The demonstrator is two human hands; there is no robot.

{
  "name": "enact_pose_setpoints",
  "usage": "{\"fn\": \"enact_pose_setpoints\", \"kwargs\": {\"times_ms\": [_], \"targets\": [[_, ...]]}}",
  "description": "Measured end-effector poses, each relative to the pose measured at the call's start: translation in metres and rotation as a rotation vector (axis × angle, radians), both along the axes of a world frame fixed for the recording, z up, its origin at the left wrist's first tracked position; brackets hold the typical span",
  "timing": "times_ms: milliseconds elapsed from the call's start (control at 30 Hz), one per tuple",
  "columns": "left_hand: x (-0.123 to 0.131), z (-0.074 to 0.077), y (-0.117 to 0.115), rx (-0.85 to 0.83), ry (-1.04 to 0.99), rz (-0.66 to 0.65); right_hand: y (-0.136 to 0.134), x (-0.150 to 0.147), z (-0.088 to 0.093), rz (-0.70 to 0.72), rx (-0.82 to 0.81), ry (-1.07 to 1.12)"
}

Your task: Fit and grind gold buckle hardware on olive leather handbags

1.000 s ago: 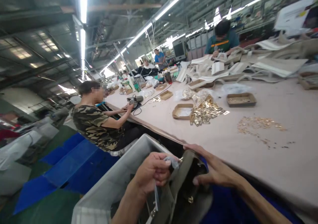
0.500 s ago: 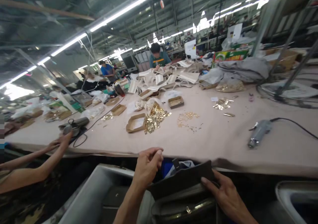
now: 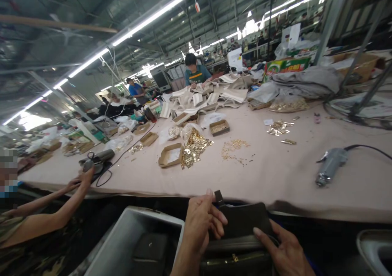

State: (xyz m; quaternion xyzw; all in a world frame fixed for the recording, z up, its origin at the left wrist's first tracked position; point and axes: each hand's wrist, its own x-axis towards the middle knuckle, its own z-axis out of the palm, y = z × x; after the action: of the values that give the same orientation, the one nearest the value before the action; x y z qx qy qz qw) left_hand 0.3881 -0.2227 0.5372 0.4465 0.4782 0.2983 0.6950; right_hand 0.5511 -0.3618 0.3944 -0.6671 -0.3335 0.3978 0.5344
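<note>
A dark olive handbag [image 3: 235, 263] with a gold-toned zipper is low in front of me, its flap [image 3: 248, 223] raised. My right hand [image 3: 286, 247] grips the bag's right side, thumb over the flap's edge. At the flap's left edge is my left hand [image 3: 200, 223], its fingers curled loosely and apart, close to a small dark tab [image 3: 219, 198]. Whether those fingers touch the flap I cannot tell. To the left, a grey bin [image 3: 122, 231] holds another dark bag [image 3: 150, 247].
On the cloth-covered table [image 3: 260, 178] lie gold metal pieces [image 3: 194, 149], small cardboard boxes [image 3: 170, 155] and a corded grey power tool [image 3: 330, 168]. A co-worker's hands [image 3: 82, 178] handle a dark item at left. Pale strips [image 3: 208, 96] are piled farther back.
My left hand has moved right, to the flap, and its fingers have spread. The flap stands more upright, and my right hand still holds the bag. The view has shifted slightly.
</note>
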Motion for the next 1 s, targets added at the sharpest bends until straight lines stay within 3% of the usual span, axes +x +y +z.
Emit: {"fn": "enact_pose_setpoints", "kwargs": {"times_ms": [167, 400, 633, 767, 867, 933, 1000], "targets": [[0.011, 0.000, 0.000, -0.051, -0.070, -0.040, 0.006, 0.003, 0.005, -0.041, 0.022, -0.051], [0.029, -0.025, 0.001, 0.089, -0.106, 0.048, 0.011, 0.013, 0.009, 0.002, -0.015, 0.041], [0.043, -0.042, -0.012, 0.487, 0.153, 0.171, 0.025, 0.021, 0.001, -0.028, -0.010, 0.071], [0.039, -0.039, -0.026, 0.744, 0.274, 0.254, 0.027, 0.020, -0.008, -0.023, -0.027, 0.057], [0.029, -0.034, -0.036, 0.973, 0.320, 0.389, 0.025, 0.016, -0.014, -0.121, -0.074, -0.053], [0.015, -0.031, -0.037, 0.934, 0.263, 0.479, 0.024, 0.015, -0.014, -0.196, -0.085, -0.112], [-0.007, -0.027, -0.033, 0.689, 0.146, 0.534, 0.024, 0.017, -0.010, -0.165, -0.054, -0.094]]}}
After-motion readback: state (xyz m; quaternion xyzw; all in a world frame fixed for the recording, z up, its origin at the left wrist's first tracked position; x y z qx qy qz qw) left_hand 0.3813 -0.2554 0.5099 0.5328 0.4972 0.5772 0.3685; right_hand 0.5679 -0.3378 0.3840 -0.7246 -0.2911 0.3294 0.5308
